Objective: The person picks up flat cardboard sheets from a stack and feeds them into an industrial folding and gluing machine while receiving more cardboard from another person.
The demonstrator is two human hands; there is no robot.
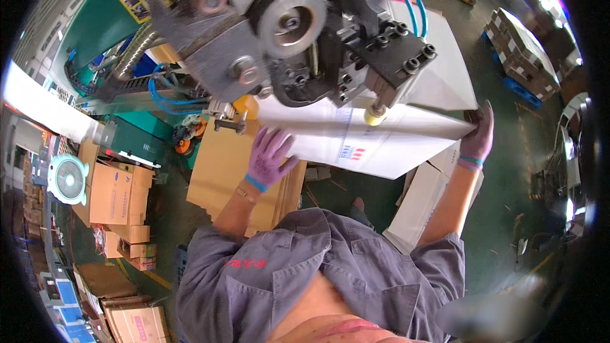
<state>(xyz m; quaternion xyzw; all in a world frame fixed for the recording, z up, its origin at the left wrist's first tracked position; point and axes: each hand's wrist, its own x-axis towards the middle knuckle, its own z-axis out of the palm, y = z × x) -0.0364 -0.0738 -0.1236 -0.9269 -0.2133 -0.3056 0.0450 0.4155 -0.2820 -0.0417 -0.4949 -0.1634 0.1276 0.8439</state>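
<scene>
A white printed cardboard sheet, apparently a carton blank, lies folded under the head of a dark metal machine. My left hand, in a purple glove, rests at the sheet's left end with its fingers spread. At the far right corner, my gloved right hand grips the sheet's edge; its thumb side is partly hidden. A yellow-tipped machine part sits just over the sheet between my hands. The machine head hides part of the sheet.
Brown cardboard sheets are stacked below my left hand. White cardboard leans low on the right. Brown boxes and a pale green fan stand at left. A loaded pallet is at far right.
</scene>
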